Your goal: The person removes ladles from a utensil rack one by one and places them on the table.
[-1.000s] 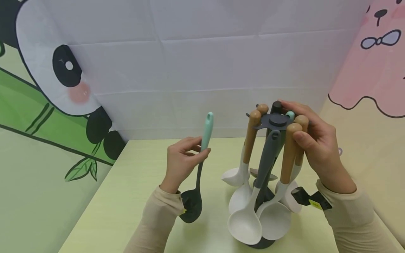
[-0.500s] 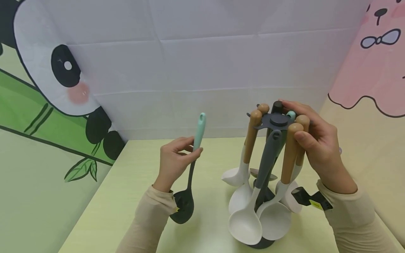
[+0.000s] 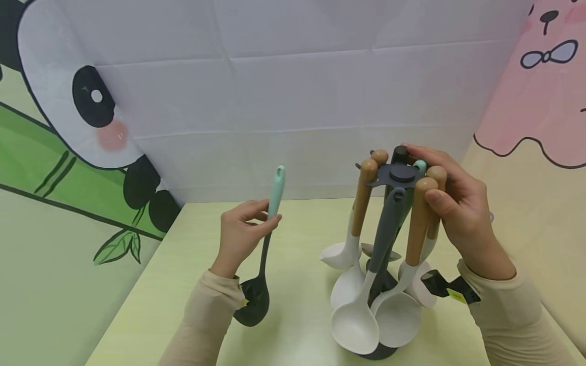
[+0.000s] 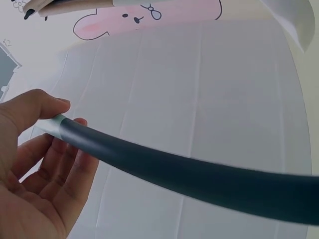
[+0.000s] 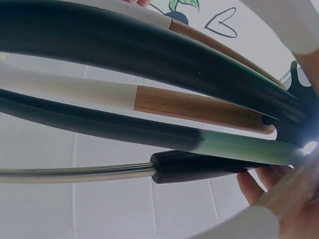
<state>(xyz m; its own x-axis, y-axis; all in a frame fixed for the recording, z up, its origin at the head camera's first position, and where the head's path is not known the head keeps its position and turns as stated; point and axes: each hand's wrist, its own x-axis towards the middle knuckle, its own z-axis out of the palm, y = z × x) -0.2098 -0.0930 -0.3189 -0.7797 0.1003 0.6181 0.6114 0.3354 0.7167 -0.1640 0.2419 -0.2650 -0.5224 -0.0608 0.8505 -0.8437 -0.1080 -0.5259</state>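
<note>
In the head view my left hand pinches a black ladle by its mint-green handle, thumb against fingers. The ladle hangs bowl down, a little tilted, left of the utensil rack. The left wrist view shows the thumb and fingers where the green handle meets the dark shaft. My right hand grips the rack's top, its thumb on a wooden handle and its fingers reaching behind. The right wrist view shows fingertips by a black handle; the rest is partly hidden.
Several utensils hang round the rack, among them a white spoon with a grey handle and a white ladle. The rack stands on a pale yellow-green table. Behind is a white cloth backdrop with cartoon prints at the sides.
My left hand has moved left with the ladle, away from the rack. My right hand and the rack have stayed in place.
</note>
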